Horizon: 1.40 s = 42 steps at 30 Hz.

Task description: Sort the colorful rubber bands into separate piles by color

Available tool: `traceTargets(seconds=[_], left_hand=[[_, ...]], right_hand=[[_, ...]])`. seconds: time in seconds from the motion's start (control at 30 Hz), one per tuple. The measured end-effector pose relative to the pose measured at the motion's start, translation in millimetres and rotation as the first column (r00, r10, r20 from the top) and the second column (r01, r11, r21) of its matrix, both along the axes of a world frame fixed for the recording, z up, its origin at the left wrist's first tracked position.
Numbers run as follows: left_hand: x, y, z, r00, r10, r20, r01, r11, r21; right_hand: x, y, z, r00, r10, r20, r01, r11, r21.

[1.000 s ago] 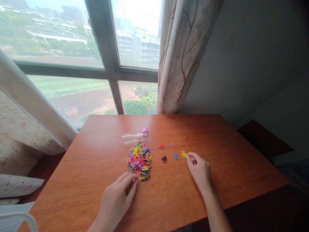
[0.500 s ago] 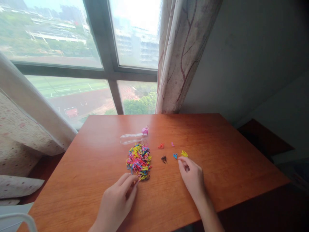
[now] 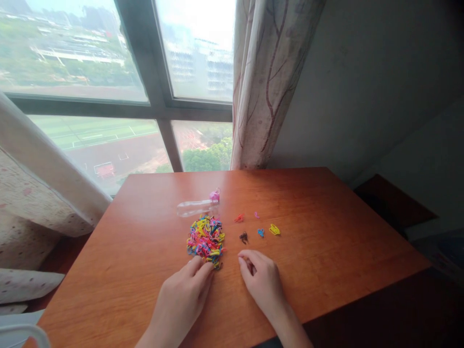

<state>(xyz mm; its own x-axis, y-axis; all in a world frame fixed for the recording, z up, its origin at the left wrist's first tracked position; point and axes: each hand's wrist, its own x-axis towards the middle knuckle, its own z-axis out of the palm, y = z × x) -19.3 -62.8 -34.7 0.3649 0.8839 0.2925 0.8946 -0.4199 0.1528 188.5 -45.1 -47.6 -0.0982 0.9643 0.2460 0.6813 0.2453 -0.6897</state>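
A heap of small coloured rubber bands in yellow, pink, red, blue and black lies left of centre on the wooden table. My left hand is at the heap's near edge, fingers pinched together; whatever lies between them is hidden. To the right of the heap, my right hand hovers low with its thumb and forefinger closed, and I cannot make out anything in them. Beyond it are small sorted groups: black bands, blue bands, yellow bands, red bands and a single pink band.
Behind the heap lies a clear plastic container with a pink top. A window and a patterned curtain stand beyond the table's far edge. A white curved rail shows at the lower left.
My right hand has moved left and nearer, away from the blue and yellow bands toward the heap. My left hand has shifted slightly right at the heap's edge. The view has tilted a little.
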Motion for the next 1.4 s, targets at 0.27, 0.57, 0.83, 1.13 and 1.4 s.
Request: traceTargets(seconds=[0.27,0.57,0.83,1.13,1.4], left_hand=[[0,3,-0.7,0.999,-0.014,0.035,0.014,1.000,0.017],[0,1,-1.8,0.997,-0.018,0.072,0.018,1.000,-0.001],[1,3,-3.6,0.999,-0.015,0.046,0.015,1.000,-0.014],[-1,3,4.7,0.989,-0.016,0.146,0.008,0.999,0.053],[16,27,27.5,0.995,-0.034,0.097,0.037,0.999,-0.032]], right_hand=[[0,0,-0.1,1.000,0.001,0.004,-0.001,1.000,0.007],[0,-1,0.1,1.000,0.009,0.008,-0.009,1.000,0.004],[0,0,1.1,1.000,0.011,0.014,-0.011,1.000,0.009],[0,0,0.0,1.000,0.012,0.022,-0.012,1.000,0.003],[0,0,-1.0,1.000,0.016,0.023,-0.016,1.000,-0.001]])
